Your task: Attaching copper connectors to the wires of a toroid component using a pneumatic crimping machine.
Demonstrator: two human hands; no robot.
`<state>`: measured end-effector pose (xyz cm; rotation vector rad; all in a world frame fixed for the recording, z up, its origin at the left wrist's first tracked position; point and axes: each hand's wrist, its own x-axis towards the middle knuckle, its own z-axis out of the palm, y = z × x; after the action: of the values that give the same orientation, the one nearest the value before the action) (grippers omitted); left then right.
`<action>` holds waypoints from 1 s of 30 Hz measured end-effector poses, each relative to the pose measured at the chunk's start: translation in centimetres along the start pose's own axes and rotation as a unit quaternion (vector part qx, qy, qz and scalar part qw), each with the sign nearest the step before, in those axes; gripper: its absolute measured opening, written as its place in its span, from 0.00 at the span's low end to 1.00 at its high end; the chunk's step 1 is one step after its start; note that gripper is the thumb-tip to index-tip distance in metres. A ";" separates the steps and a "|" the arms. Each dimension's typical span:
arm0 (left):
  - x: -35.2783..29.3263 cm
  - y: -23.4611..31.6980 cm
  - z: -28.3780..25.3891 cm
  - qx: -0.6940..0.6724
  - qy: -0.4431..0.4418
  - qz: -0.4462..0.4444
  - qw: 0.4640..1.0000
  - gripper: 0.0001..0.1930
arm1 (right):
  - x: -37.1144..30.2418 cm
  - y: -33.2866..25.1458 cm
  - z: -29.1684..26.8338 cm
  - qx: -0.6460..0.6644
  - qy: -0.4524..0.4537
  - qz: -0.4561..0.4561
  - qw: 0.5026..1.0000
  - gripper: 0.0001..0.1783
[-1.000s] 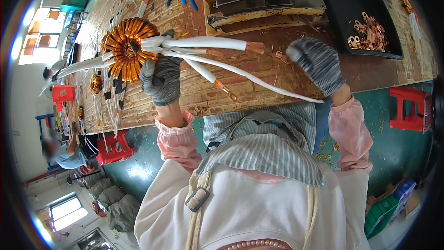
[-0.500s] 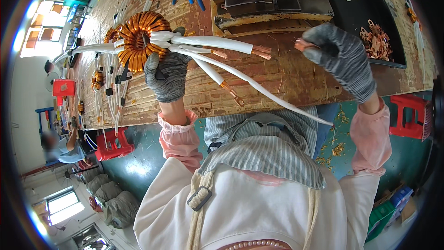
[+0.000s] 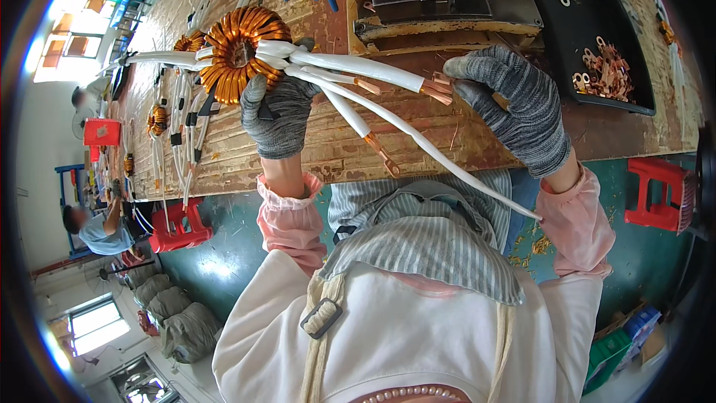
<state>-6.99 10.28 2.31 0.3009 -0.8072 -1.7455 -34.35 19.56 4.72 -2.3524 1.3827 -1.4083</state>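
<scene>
While the left hand grips one copper-wound toroid coil above the tabletop, four white leads fan out to the right. The right hand pinches the bare copper end of the thickest lead. Two red stools stand on the floor, and one black tray of copper lugs lies far right.

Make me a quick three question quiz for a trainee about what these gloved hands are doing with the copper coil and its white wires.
1. True or false: the left hand holds the copper coil.
2. The right hand meets the bare end of which lead? A. thick white wire B. blue cable C. wire with a ring lug
3. Fill in: the loose copper lugs lie in a black ____.

Key: 1 true; 2 A; 3 tray.
</scene>
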 end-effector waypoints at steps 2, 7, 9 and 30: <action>0.0 -0.2 -0.1 -0.005 -0.010 0.002 1.000 0.32 | 0.0 -0.1 -0.1 0.018 0.004 0.015 1.000 0.11; 0.2 -0.3 -0.4 -0.020 -0.020 -0.008 1.000 0.31 | -0.4 -0.2 -0.2 0.032 0.017 0.023 0.999 0.11; 0.1 -0.3 0.1 -0.005 0.005 -0.011 1.000 0.31 | -0.6 -0.3 -0.2 0.026 0.004 0.028 0.999 0.11; 2.0 2.1 -0.7 0.152 -0.076 -0.029 0.985 0.40 | 0.6 1.4 -2.4 0.484 -0.107 0.390 0.776 0.15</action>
<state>-5.75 7.90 3.56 0.4006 -1.1908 -1.7122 -36.95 19.13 5.86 -1.0342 0.9675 -1.0961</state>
